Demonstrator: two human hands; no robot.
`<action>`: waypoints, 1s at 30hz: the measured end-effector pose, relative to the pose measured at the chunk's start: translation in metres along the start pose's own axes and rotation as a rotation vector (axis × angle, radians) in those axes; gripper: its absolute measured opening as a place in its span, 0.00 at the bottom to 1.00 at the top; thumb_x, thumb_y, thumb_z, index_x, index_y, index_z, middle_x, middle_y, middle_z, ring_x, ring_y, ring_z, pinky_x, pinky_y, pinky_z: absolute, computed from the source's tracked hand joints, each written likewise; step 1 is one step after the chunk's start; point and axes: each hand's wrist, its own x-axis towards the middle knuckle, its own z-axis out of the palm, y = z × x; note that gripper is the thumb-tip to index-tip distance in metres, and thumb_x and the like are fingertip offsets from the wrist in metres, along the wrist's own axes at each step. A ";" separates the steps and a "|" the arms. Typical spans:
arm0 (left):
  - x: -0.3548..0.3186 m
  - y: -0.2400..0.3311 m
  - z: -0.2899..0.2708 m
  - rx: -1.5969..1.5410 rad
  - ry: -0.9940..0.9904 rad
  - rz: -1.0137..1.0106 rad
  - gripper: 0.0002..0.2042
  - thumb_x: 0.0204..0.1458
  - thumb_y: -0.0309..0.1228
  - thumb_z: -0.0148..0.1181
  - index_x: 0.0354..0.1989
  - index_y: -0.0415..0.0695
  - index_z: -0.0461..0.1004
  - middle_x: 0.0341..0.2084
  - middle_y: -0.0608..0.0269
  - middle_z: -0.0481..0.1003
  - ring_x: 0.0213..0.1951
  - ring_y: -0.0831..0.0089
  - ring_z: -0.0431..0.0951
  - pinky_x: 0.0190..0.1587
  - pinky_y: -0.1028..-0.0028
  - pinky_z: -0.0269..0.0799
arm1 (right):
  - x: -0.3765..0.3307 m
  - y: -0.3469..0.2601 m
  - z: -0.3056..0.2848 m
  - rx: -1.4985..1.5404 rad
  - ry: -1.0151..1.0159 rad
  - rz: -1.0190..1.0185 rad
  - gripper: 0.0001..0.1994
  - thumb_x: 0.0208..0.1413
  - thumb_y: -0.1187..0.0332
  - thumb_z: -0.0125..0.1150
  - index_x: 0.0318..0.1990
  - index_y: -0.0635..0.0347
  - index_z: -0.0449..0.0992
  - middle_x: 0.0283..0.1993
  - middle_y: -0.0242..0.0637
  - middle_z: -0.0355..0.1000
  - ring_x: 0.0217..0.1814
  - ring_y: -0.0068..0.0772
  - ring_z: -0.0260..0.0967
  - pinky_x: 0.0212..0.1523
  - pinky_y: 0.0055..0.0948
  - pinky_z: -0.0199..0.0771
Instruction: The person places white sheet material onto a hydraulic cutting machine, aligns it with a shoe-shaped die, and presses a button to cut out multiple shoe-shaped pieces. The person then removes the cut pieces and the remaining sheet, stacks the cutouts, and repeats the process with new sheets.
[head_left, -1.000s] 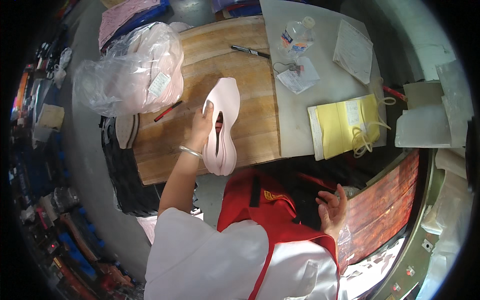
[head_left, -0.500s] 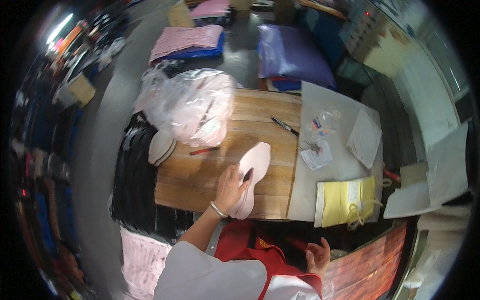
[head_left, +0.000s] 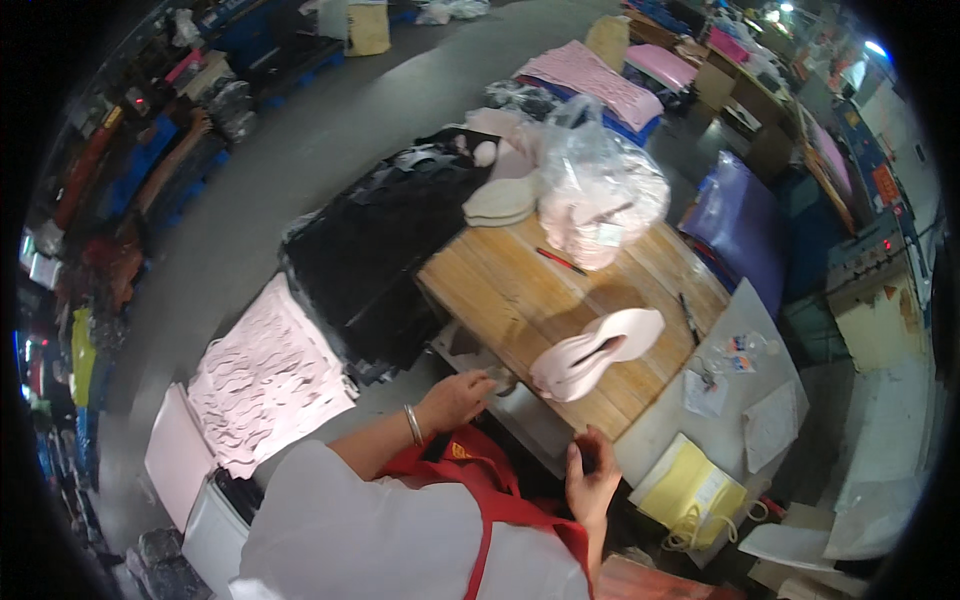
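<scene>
On the wooden desk (head_left: 492,272), a pink curvy stack (head_left: 580,348) lay lengthwise from near left to far right, just beyond the loosely open, seemingly nearer right hand (head_left: 592,478), and right of the left hand (head_left: 458,402), whose grip was unclear.

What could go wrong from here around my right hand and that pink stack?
The pale pink, hourglass-shaped stack lies near the brown wooden tabletop edge, so a bump might knock it off. The looped cream cord by the flat yellow bundle could perhaps snag your right hand nearby.
</scene>
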 end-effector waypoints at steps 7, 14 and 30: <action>-0.052 -0.055 -0.037 -0.014 0.153 -0.220 0.13 0.49 0.30 0.60 0.44 0.42 0.73 0.42 0.54 0.72 0.42 0.55 0.75 0.44 0.65 0.74 | 0.074 -0.024 0.089 -0.200 -0.416 -0.178 0.20 0.49 0.72 0.64 0.52 0.64 0.71 0.42 0.46 0.75 0.42 0.39 0.74 0.43 0.33 0.74; -0.017 -0.164 -0.070 -0.076 0.132 -0.330 0.12 0.48 0.29 0.60 0.42 0.42 0.74 0.41 0.53 0.72 0.41 0.55 0.75 0.43 0.65 0.74 | 0.191 -0.015 0.193 -0.365 -0.466 -0.116 0.20 0.48 0.70 0.63 0.50 0.64 0.71 0.45 0.51 0.72 0.46 0.48 0.71 0.46 0.38 0.72; 0.275 -0.432 -0.092 -0.248 -0.037 -0.248 0.11 0.52 0.30 0.58 0.43 0.43 0.74 0.36 0.54 0.74 0.40 0.55 0.75 0.43 0.62 0.72 | 0.329 0.119 0.346 -0.716 0.219 0.131 0.11 0.48 0.77 0.49 0.41 0.62 0.68 0.44 0.52 0.62 0.46 0.58 0.58 0.49 0.50 0.58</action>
